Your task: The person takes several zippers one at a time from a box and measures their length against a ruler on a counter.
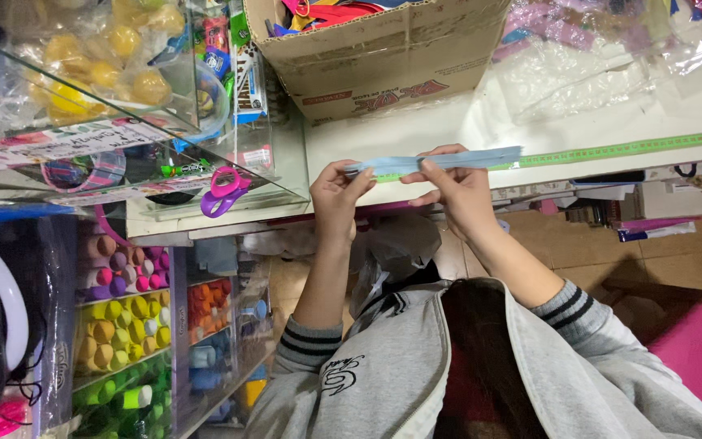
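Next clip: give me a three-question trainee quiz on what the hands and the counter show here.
1. True or false: both hands hold the light blue strip above the white counter.
2. Which thing lies along the counter's near edge, right of the hands? A) green measuring tape B) a red rope C) a metal ruler
3. Fill in: the purple and pink scissors lie inside the glass ____ to the left.

Key
1. True: the left hand has a grip on one end, the right hand pinches it further along.
2. A
3. case
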